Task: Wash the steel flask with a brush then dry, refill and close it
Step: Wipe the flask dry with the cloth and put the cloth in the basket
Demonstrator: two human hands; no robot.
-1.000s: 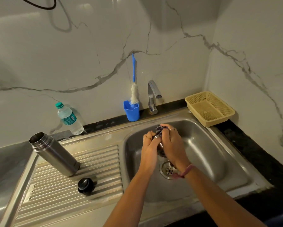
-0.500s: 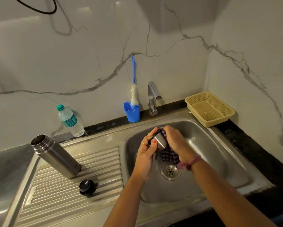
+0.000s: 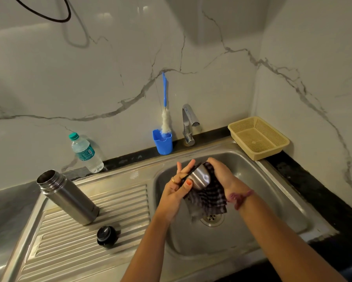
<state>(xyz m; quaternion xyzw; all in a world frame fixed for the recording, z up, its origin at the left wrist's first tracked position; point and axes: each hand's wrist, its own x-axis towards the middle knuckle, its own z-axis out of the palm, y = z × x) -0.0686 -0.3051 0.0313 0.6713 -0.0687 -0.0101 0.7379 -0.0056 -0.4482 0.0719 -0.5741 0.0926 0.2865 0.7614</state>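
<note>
Over the sink [image 3: 272,180], left hand [image 3: 176,190] pinches the steel cup [image 3: 200,178] by its rim, thumb on the side; right hand [image 3: 221,174] grips a checked cloth [image 3: 207,198] against it — probably wiping. Flask [image 3: 67,197] stands open on the drainboard [image 3: 118,198], stopper [image 3: 106,236] just beside it.

Both forearms extend forward over the sink basin and converge near its middle. The left hand [image 3: 176,189] is raised with fingers nearly straight and fanned upward, thumb pressed against the side of a steel cup [image 3: 200,177]. The right hand [image 3: 219,171] is curled over a checked cloth [image 3: 207,198], gripping it against the cup; a band encircles the right wrist.
</note>
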